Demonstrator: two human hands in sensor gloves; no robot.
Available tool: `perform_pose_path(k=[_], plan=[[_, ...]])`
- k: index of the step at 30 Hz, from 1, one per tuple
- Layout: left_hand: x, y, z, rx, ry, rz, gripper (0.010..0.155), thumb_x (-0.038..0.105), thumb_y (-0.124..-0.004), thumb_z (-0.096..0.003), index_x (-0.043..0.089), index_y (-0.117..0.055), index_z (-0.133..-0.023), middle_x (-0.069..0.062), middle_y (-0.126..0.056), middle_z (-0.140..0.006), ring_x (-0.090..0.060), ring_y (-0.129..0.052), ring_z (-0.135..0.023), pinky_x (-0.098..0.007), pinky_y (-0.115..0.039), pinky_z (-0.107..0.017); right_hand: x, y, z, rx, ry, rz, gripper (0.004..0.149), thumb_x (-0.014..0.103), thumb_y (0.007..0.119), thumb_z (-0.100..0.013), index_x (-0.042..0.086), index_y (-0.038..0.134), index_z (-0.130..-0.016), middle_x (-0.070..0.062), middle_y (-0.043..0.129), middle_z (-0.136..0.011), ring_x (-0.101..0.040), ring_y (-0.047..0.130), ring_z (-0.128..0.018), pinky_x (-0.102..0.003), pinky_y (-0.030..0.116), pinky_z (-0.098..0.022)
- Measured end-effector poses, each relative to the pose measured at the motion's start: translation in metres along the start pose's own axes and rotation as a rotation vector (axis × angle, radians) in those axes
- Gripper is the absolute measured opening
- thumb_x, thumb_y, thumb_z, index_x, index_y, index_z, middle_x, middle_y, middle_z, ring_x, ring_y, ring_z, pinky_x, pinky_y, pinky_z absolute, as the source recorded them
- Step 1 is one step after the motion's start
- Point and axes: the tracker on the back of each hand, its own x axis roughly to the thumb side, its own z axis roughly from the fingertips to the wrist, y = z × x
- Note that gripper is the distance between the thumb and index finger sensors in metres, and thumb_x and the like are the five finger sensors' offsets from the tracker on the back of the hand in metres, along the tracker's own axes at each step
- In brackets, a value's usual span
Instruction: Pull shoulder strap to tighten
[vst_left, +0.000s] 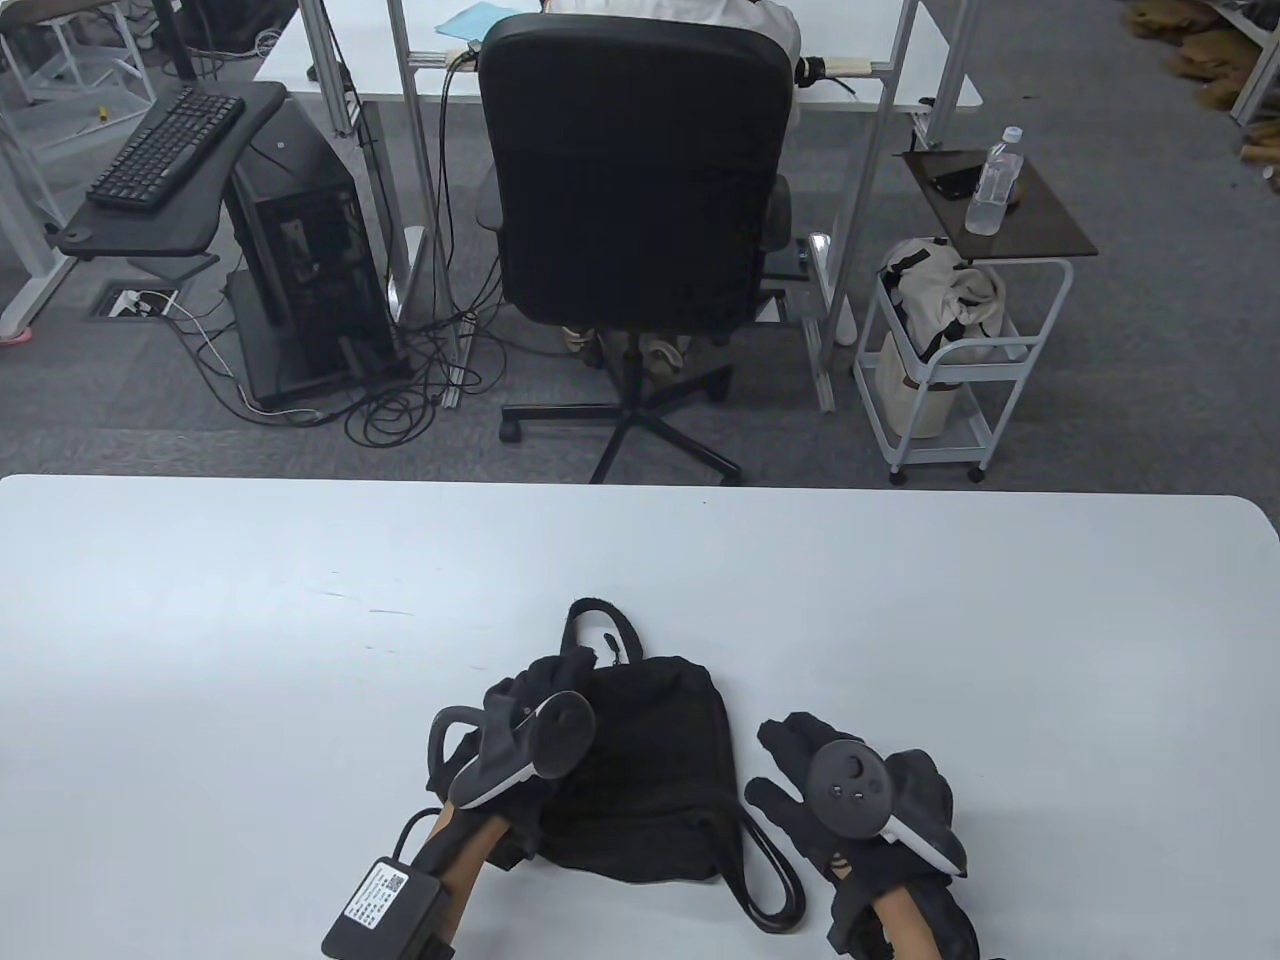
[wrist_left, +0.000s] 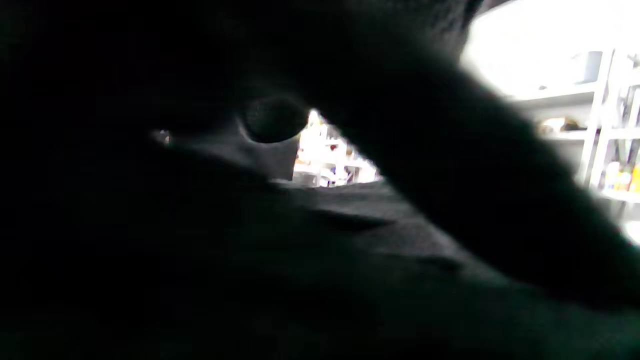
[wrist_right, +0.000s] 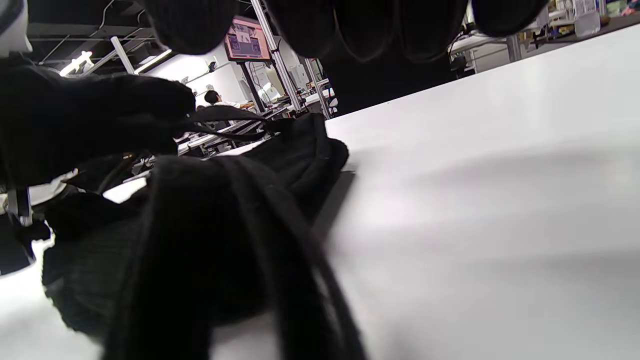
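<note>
A black backpack (vst_left: 650, 760) lies flat on the white table (vst_left: 300, 620), its top handle (vst_left: 600, 625) pointing away. My left hand (vst_left: 515, 725) lies on the bag's upper left corner, fingers curled. In the right wrist view this hand (wrist_right: 85, 120) grips a thin strap (wrist_right: 225, 122) that runs to the bag's top. The left wrist view shows only dark bag fabric (wrist_left: 350, 260) up close. The right shoulder strap (vst_left: 770, 880) loops out at the bag's lower right and fills the right wrist view (wrist_right: 240, 240). My right hand (vst_left: 800, 780) is beside it, fingers spread and holding nothing.
The table's far edge (vst_left: 640, 482) lies beyond the bag. Past it are a black office chair (vst_left: 635, 200), a white cart (vst_left: 950, 360) and a computer tower (vst_left: 300, 250) on the floor.
</note>
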Motion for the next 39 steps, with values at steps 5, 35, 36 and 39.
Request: perform_pose_path(k=[5,35,36,39], plan=[[0.002,-0.006,0.004,0.027,-0.034,0.022,0.071,0.046,-0.072,-0.0510,0.018,-0.049,-0.112,-0.006,-0.070,-0.108,-0.019,-0.093,-0.086,-0.050,-0.075,-0.071,0.037,-0.010,-0.039,0.061,0.016,-0.014,0.065,0.050,0.067,-0.054,0.021,0.058,-0.111,-0.014,0.046,-0.118,-0.047,0.056,-0.090,-0.061,0.055,-0.066],[-0.008,-0.005,0.009,0.101,-0.077,0.073,0.065,0.053,-0.070,-0.0498,0.020,-0.069,-0.106,-0.006,-0.083,-0.100,-0.016,-0.101,-0.077,-0.052,-0.079,-0.070,0.097,0.020,-0.152,0.428,-0.079,-0.065,0.033,0.039,0.070,-0.050,0.021,0.083,-0.075,-0.007,0.073,-0.086,-0.038,0.061,-0.078,-0.062,0.039,-0.073],[-0.007,-0.003,0.009,0.112,-0.084,0.058,0.065,0.053,-0.071,-0.0495,0.020,-0.070,-0.105,-0.005,-0.084,-0.100,-0.016,-0.102,-0.077,-0.052,-0.080,-0.070,0.096,0.019,-0.150,0.421,-0.080,-0.057,0.033,0.039,0.070,-0.050,0.021,0.083,-0.075,-0.007,0.073,-0.086,-0.038,0.061,-0.078,-0.062,0.039,-0.073],[-0.008,0.001,0.010,0.116,-0.082,0.065,0.064,0.053,-0.072,-0.0491,0.020,-0.073,-0.104,-0.005,-0.086,-0.099,-0.016,-0.103,-0.078,-0.054,-0.080,-0.070,0.092,0.017,-0.146,0.373,-0.101,-0.037,0.033,0.039,0.069,-0.050,0.021,0.083,-0.074,-0.005,0.073,-0.088,-0.038,0.060,-0.079,-0.062,0.040,-0.073]])
